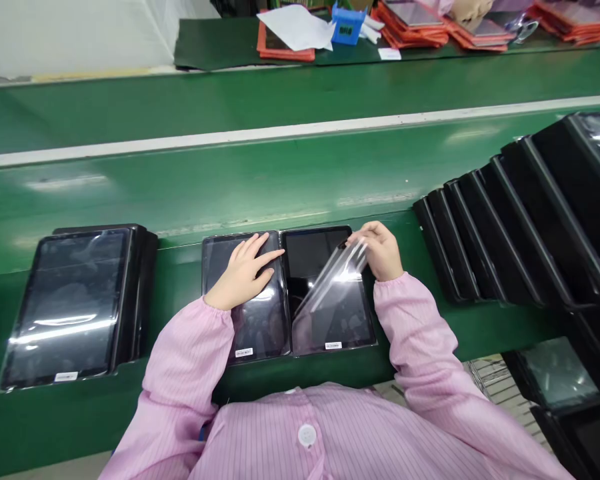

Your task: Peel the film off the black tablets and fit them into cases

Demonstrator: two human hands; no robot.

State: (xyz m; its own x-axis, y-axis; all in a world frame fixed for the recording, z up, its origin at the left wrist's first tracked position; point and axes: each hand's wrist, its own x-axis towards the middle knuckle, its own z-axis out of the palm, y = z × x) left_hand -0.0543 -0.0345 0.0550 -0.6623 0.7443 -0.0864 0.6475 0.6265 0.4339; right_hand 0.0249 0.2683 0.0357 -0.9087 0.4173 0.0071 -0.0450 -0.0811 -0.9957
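Observation:
Two black tablets lie side by side on the green bench in front of me. My left hand [245, 272] rests flat with spread fingers on the left tablet [260, 327], its fingertips near the seam between the two. On the right tablet [307, 250], a clear plastic film [333, 283] is lifted and folded back at its upper right corner. The fingers of my right hand [377, 250] pinch that corner of the film, while its lower part still lies on the screen. A small white barcode label [333, 345] sits at the tablet's bottom edge.
A stack of film-covered tablets [70, 300] lies to the left. Several black tablets [505, 227] lean in an overlapping row at the right, with more on a wire rack [487, 380] below. Across the raised green ledge stand a blue holder [347, 25] and orange-cased stacks [410, 30].

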